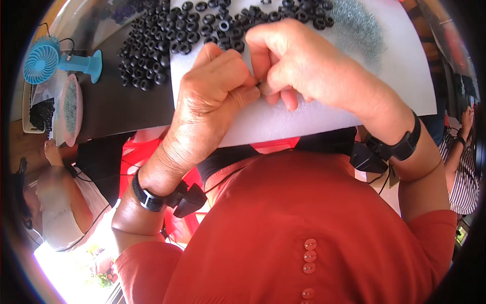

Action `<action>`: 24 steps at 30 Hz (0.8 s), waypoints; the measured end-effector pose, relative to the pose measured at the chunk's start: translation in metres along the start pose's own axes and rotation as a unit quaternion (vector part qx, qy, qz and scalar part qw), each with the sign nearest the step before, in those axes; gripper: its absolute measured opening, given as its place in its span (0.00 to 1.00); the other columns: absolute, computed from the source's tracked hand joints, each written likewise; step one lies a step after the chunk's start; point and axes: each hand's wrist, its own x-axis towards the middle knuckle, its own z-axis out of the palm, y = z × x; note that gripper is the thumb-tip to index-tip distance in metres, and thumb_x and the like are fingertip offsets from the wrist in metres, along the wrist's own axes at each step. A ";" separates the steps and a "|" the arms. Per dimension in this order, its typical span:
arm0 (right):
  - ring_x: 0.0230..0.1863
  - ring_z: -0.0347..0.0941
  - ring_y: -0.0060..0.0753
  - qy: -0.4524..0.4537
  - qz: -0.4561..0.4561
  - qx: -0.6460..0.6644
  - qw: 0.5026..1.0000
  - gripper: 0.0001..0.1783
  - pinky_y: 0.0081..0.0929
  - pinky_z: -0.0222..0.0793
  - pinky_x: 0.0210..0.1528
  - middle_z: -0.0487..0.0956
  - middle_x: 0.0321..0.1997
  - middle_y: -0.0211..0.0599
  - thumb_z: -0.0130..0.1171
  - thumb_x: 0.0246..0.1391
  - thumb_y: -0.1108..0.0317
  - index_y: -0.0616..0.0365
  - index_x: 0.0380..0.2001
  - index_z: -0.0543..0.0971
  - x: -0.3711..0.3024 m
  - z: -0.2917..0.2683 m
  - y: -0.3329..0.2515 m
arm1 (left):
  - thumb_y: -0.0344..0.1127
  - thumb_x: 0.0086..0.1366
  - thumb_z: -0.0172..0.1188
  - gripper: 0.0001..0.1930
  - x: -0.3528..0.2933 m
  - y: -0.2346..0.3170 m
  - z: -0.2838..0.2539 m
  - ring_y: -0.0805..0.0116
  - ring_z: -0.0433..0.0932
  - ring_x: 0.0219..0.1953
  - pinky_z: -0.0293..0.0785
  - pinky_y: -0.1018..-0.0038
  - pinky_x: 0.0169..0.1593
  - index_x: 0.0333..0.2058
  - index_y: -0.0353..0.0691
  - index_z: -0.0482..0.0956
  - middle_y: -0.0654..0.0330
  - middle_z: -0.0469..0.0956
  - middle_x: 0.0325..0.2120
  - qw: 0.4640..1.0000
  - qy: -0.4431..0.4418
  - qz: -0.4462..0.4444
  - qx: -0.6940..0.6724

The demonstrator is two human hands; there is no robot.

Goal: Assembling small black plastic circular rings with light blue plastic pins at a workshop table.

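My left hand and my right hand meet over the white sheet, fingertips pressed together. Both are closed in a pinch. A tiny dark bit shows between the fingertips, too small to name. Just beyond my knuckles lie many small black rubber-like rings, spread over the sheet and the dark tabletop. One ring among them has a pale grey-blue insert in its hole. Past my right wrist, a heap of small shiny greyish pieces covers part of the sheet.
At the far left stands a light-blue fan. Beside it are a pink oval tray of greyish pieces and a pale basket with black pieces. A person sits at the left, another in stripes at the right. Black devices are strapped on my wrists.
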 end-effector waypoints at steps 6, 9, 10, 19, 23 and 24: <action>0.14 0.74 0.31 -0.004 -0.022 -0.067 0.997 0.07 0.30 0.70 0.18 0.80 0.20 0.44 0.51 0.47 0.78 0.67 0.28 0.77 -0.002 0.001 -0.008 | 0.22 0.53 0.68 0.08 0.005 0.002 -0.002 0.62 0.66 0.33 0.69 0.69 0.41 0.27 0.39 0.75 0.65 0.73 0.25 0.999 -0.019 0.000 0.034; 0.13 0.72 0.26 0.024 -0.026 -0.029 0.999 0.07 0.26 0.58 0.11 0.77 0.18 0.39 0.57 0.39 0.80 0.61 0.25 0.74 -0.003 0.007 -0.002 | 0.22 0.54 0.67 0.07 -0.001 0.004 -0.001 0.63 0.66 0.34 0.69 0.70 0.41 0.26 0.38 0.76 0.65 0.72 0.24 0.999 -0.009 0.013 0.048; 0.13 0.73 0.26 0.015 -0.015 -0.032 0.999 0.08 0.25 0.58 0.11 0.78 0.19 0.40 0.57 0.40 0.80 0.61 0.28 0.74 -0.005 0.007 -0.001 | 0.23 0.55 0.67 0.06 -0.005 0.002 0.001 0.64 0.66 0.34 0.69 0.70 0.41 0.27 0.38 0.78 0.64 0.73 0.25 0.999 -0.006 -0.003 0.041; 0.19 0.77 0.24 0.166 -0.157 0.150 0.962 0.10 0.18 0.62 0.15 0.80 0.25 0.38 0.61 0.55 0.76 0.63 0.40 0.74 -0.037 0.015 0.041 | 0.27 0.68 0.60 0.07 -0.021 0.003 0.009 0.81 0.67 0.30 0.63 0.83 0.37 0.41 0.33 0.84 0.69 0.76 0.29 0.977 0.187 -0.090 -0.047; 0.18 0.75 0.21 0.215 -0.216 0.179 0.936 0.08 0.19 0.61 0.16 0.79 0.26 0.35 0.63 0.53 0.77 0.62 0.35 0.75 -0.059 0.010 0.056 | 0.25 0.64 0.63 0.05 -0.022 0.002 0.010 0.78 0.70 0.34 0.65 0.81 0.39 0.38 0.32 0.84 0.66 0.76 0.29 0.967 0.206 -0.112 -0.103; 0.19 0.75 0.20 0.228 -0.227 0.179 0.930 0.07 0.18 0.61 0.16 0.80 0.26 0.34 0.63 0.53 0.77 0.61 0.35 0.75 -0.060 0.008 0.064 | 0.26 0.66 0.62 0.05 -0.022 0.000 0.010 0.82 0.70 0.33 0.64 0.83 0.37 0.39 0.32 0.84 0.69 0.75 0.29 0.972 0.196 -0.106 -0.077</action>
